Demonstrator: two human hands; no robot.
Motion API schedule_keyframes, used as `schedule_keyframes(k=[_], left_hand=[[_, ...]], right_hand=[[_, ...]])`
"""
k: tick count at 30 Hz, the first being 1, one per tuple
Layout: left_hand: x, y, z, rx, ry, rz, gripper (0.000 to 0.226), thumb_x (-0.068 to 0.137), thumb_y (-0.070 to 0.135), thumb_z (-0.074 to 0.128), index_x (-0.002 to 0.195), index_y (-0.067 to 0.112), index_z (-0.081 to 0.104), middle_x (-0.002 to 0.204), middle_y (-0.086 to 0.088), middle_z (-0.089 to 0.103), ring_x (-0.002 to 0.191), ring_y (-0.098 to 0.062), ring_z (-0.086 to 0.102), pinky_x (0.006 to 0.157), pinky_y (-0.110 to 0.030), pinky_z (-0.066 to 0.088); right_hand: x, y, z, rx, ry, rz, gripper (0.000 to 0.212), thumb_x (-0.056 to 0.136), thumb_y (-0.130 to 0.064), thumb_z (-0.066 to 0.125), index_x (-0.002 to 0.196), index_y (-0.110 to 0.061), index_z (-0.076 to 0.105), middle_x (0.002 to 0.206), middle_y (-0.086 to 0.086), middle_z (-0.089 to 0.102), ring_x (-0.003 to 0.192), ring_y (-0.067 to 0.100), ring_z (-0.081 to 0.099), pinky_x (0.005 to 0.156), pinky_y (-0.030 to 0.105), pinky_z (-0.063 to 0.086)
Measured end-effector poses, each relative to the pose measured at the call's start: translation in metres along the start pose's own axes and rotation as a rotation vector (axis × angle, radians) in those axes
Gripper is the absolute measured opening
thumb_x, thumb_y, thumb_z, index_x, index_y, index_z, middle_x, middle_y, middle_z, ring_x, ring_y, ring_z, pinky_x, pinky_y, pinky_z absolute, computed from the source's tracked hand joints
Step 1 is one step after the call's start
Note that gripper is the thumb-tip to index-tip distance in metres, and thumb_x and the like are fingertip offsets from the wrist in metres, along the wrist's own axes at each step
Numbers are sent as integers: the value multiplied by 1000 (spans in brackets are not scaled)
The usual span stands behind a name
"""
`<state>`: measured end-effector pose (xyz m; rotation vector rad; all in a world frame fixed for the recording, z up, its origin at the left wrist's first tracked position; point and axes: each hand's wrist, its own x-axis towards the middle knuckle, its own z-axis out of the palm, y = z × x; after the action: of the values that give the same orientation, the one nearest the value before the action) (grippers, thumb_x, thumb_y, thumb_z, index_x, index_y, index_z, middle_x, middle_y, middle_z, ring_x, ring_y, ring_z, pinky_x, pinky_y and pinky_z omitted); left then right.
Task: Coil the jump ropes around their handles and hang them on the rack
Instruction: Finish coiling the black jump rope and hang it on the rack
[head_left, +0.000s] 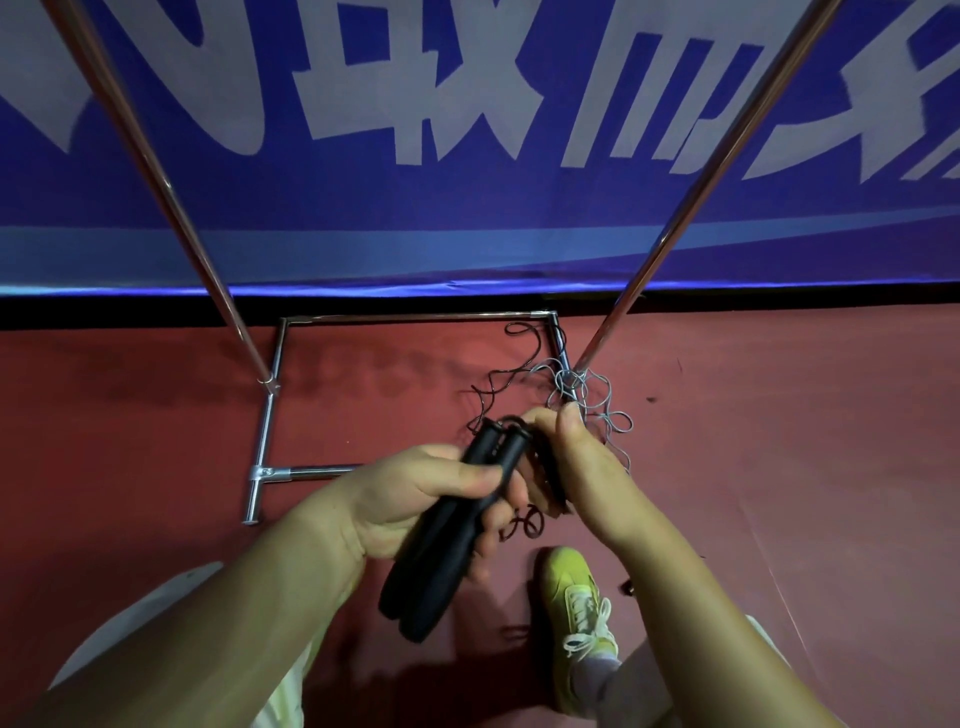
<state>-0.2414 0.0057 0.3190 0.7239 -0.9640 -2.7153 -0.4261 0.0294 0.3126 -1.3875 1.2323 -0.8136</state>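
A yellow-green laced sneaker stands on the red floor. Above it, the left hand curls round two black foam jump-rope handles held together, while the right hand pinches their thin black cord. Beyond, a tangled grey cord lies at the chrome tube rack base.

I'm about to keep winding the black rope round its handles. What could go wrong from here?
1. The black rope lies on the floor crossing the grey rope; pulling it in may drag the grey one along or knot them.
2. The grey rope loops round the rack at its post foot, so a tug could catch there.
3. Loose loops lie near the shoe; stepping on them could jerk the handles in the left hand.
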Motion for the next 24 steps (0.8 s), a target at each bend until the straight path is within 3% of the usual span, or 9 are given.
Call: schedule_keyframes(k=[3,4,6,8,10,13,17,20,24], left_hand=[[0,7,-5,-108,1,129,42,54,33,91,84,10,74,64,-1,56,54,-14,57,54,-30,54],[1,8,-5,-137,13,153,43,54,33,91,86,9,74,64,0,55,54,-13,56,53,-29,53],[4,9,-8,-173,30,206,44,55,32,91,89,9,75,64,1,54,53,-11,55,52,-28,53],[6,11,-10,-188,51,265,49,54,32,91,94,9,75,63,2,53,52,-10,54,51,-28,53],[7,14,-13,-201,96,297,58,55,30,91,105,6,72,64,2,53,52,-11,53,50,-28,52],[7,18,-20,-91,266,280,53,73,20,74,121,6,59,65,0,53,54,-12,53,50,-29,50],[11,14,-21,240,436,198,25,92,8,56,116,13,58,64,-1,57,55,-14,55,54,-28,51],[15,10,-25,410,493,162,22,96,3,50,111,17,58,63,-1,57,55,-15,55,55,-28,50],[17,9,-38,529,559,113,18,95,6,52,109,16,58,62,2,59,57,-15,56,57,-29,49]], right_hand=[[-1,11,-7,-99,-16,-23,81,67,-87,48,93,-11,57,69,5,55,45,10,50,48,21,40],[-2,10,-9,-107,-13,20,72,72,-78,55,91,-9,56,73,4,56,48,9,52,52,20,42],[-8,0,-7,-104,-79,65,40,90,-48,46,87,-9,51,70,-1,49,54,9,46,57,17,39],[-14,-6,-3,-109,-178,171,21,97,-34,46,84,-17,50,67,-7,45,60,7,42,61,18,37],[-14,-7,-2,-185,-219,219,20,100,-22,50,80,-20,50,63,-15,49,62,3,43,64,18,38],[-11,-16,-2,-257,-234,263,18,96,-16,55,79,-20,53,69,-5,50,66,10,46,66,27,42],[-17,-23,-5,-110,-230,358,17,92,-13,61,75,-14,56,57,-4,52,55,15,50,57,28,41],[-18,-25,-7,-81,-161,377,23,83,-23,69,75,-3,60,62,3,49,62,17,44,64,30,36],[-21,-27,-9,-141,1,317,17,86,-16,69,97,-3,65,67,3,53,56,14,45,57,25,39]])
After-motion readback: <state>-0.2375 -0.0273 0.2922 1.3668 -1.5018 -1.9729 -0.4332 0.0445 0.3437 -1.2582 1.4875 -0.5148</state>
